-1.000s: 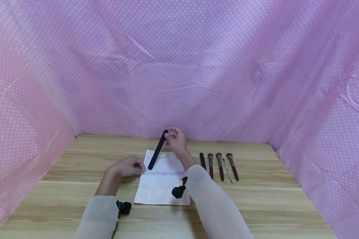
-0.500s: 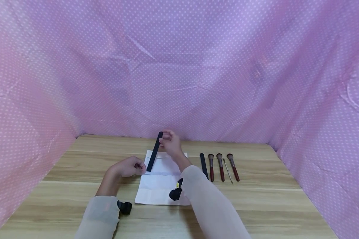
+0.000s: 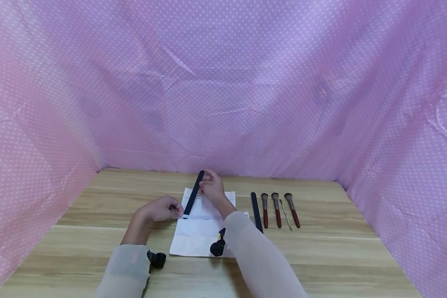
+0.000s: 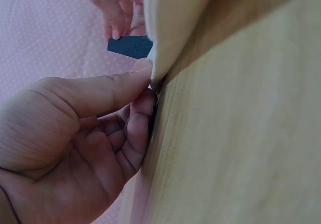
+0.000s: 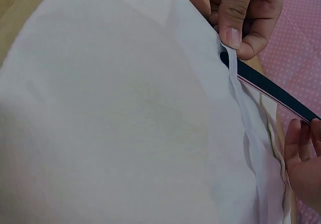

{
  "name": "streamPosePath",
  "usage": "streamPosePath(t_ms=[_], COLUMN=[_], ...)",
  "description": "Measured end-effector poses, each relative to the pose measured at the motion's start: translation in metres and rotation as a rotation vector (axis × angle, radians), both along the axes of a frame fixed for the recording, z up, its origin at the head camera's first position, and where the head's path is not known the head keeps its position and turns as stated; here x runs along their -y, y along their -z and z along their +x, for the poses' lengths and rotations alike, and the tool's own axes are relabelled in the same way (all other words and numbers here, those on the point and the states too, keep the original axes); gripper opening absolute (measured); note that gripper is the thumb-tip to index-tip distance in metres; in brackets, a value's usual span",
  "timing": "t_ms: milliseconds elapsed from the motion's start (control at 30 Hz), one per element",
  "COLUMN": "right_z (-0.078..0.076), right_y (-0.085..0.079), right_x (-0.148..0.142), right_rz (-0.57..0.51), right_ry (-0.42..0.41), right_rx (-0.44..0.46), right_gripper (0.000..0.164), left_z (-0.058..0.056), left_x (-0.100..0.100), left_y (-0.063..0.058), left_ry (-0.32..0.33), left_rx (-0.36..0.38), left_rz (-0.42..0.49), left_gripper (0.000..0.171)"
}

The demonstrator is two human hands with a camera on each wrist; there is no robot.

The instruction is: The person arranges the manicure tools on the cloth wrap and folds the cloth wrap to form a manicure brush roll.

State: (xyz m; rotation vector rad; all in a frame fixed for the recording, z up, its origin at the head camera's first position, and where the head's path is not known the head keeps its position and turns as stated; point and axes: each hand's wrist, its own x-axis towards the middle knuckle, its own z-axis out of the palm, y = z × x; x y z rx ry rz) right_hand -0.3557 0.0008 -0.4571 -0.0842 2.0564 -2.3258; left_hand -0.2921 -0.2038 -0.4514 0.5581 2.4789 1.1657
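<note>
A white cloth [image 3: 193, 242] lies unfolded on the table, with a white elastic band [image 5: 242, 106] running across it. At its left edge my left hand [image 3: 164, 208] pinches the end of that band between thumb and forefinger. My right hand [image 3: 214, 189] grips a black nail file [image 3: 194, 192] by its far end, holding it at a slant above the cloth. In the right wrist view the file's near tip pokes through beneath the band, close to the left thumb. The left wrist view shows the cloth's edge at the left fingertips [image 4: 143, 71].
To the right of the cloth lie another black nail file [image 3: 256, 211], three makeup brushes [image 3: 277, 212] with red-brown handles, and a thin metal tool [image 3: 286, 216]. Pink dotted fabric [image 3: 223, 103] hangs behind the wooden table [image 3: 339, 248].
My right hand has brought the nail file down and toward me, and its near tip has slid under the band. The left hand has stayed nearly still at the cloth's edge.
</note>
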Motion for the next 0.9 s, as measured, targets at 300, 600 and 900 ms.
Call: streamPosePath(t_ms=[300, 600, 900], right_z=[0.002, 0.006, 0.009], right_y=[0.011, 0.013, 0.017], right_x=[-0.001, -0.005, -0.008], right_rz=[0.106, 0.138, 0.196], right_ry=[-0.006, -0.046, -0.132], right_rx=[0.007, 0.036, 0.003], right_gripper=[0.058, 0.044, 0.036], left_z=[0.0, -0.001, 0.0], left_x=[-0.001, -0.002, -0.003], left_y=[0.003, 0.002, 0.001], left_ry=[-0.007, -0.034, -0.037], left_rx=[-0.003, 0.013, 0.017], left_rz=[-0.003, -0.015, -0.025], left_gripper=[0.009, 0.012, 0.01])
